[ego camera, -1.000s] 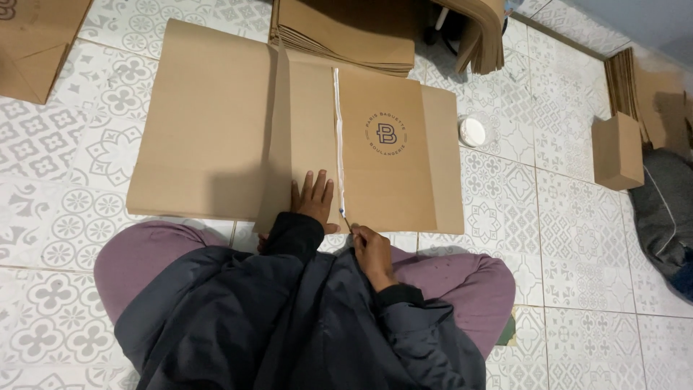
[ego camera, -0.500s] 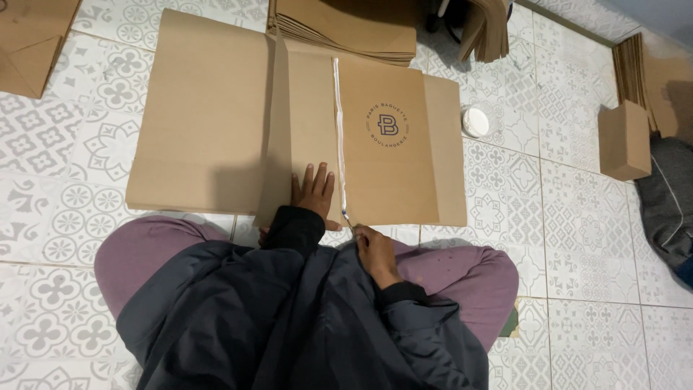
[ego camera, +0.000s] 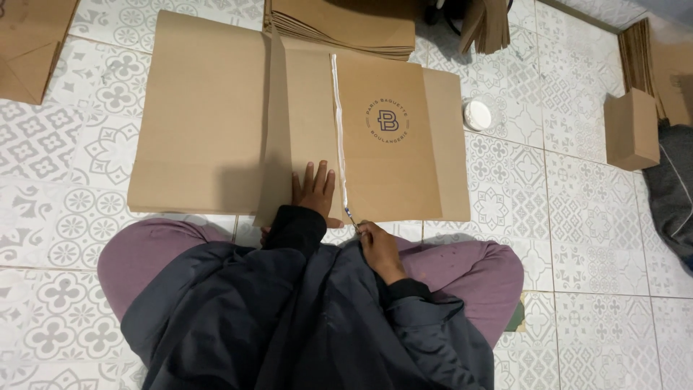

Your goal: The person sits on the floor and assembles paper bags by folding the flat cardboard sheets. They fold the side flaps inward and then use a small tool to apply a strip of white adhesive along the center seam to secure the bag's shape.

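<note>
1 head view, straight down, close over lap and floor (ego camera: 592,238)

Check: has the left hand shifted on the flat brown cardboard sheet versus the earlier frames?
No. The left hand lies flat just left of the white glue line at the flat brown cardboard sheet's near edge, as before.

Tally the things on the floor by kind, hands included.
Flat kraft paper sheet with white glue line: 1
Stacks of folded brown paper: 2
Upright brown paper bag: 1
Round white lid: 1
Hands, left hand and right hand: 2
Total: 7
</note>
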